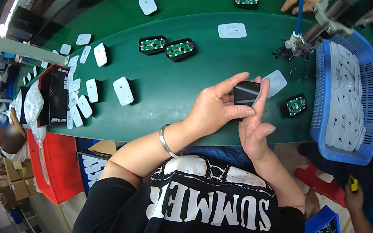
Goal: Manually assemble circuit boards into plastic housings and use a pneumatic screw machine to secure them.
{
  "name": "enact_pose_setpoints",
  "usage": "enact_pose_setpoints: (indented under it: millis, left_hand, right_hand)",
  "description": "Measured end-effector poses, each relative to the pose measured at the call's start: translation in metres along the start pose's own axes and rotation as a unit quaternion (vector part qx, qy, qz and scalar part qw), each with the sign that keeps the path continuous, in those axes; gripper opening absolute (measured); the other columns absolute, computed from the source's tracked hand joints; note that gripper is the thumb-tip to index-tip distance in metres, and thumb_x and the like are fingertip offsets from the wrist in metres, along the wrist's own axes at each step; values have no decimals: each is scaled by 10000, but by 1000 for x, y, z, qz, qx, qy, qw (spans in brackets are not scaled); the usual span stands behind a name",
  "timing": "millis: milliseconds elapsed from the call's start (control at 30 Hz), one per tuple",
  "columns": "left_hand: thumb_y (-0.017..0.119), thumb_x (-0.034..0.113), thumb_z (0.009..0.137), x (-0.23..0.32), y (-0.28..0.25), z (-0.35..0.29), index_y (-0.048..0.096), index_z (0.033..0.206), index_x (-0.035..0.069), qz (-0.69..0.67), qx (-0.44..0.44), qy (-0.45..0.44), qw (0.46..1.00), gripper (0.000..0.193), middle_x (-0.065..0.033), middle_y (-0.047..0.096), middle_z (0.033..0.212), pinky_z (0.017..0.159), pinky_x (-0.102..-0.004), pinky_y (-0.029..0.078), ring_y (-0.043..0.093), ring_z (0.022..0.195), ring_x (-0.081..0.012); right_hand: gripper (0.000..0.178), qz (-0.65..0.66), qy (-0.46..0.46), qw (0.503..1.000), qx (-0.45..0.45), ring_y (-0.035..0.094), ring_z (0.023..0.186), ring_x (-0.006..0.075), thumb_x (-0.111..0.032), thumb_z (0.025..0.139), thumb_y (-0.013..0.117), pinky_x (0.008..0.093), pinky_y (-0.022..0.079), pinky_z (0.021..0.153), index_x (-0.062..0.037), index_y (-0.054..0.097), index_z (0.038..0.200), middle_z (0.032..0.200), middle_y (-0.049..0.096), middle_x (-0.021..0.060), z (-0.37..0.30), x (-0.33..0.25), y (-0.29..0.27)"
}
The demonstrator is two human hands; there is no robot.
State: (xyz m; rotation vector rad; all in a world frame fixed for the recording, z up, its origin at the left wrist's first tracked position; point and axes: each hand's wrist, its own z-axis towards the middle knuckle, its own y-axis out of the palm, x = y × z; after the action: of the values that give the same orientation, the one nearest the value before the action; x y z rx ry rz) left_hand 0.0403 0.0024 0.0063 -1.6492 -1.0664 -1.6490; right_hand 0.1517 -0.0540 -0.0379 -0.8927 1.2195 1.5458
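A small black plastic case (246, 93) is pinched between the thumb and fingers of my left hand (210, 105), above the near part of the table. My right hand (255, 133) has its fingers stretched flat along the case's right side, its thumb apart. Part of the case is hidden by the fingers. Just beyond my right fingers lies a white cover plate (274, 83). To the right rests an uncovered black case with a green circuit board (294, 105). Two more such cases (152, 44) sit side by side farther left.
White-covered cases (123, 91) and several plates spread leftward on the green table (169, 99). A blue basket (342, 155) of white plates stands right, near a hanging screwdriver (302, 42) and loose screws (283, 53). Another person's hand (305, 0) is at the far side; a red bin (57, 169) stands below left.
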Motion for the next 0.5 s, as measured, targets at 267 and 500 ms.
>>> enact_pose_setpoints:
  millis: [267, 500]
  left_hand:
    - [562, 26, 823, -20, -5, -6, 239, 1335, -17, 52, 59, 40, 996, 606, -117, 500, 1110, 812, -271, 460, 505, 990, -148]
    - [486, 0, 820, -26, -19, 4, 324, 1254, -18, -69, 74, 40, 994, 463, -115, 498, 1099, 845, -307, 454, 521, 1015, -196]
  right_hand:
    - [1011, -121, 48, 991, 1, 51, 1335, 250, -764, 722, 50, 358, 52, 1069, -9, -129, 1369, 1451, -27, 150, 14, -6, 13]
    - [827, -238, -89, 967, 34, 45, 1337, 296, -590, 869, 169, 379, 62, 1075, 44, -18, 1365, 1435, 27, 204, 25, -27, 10]
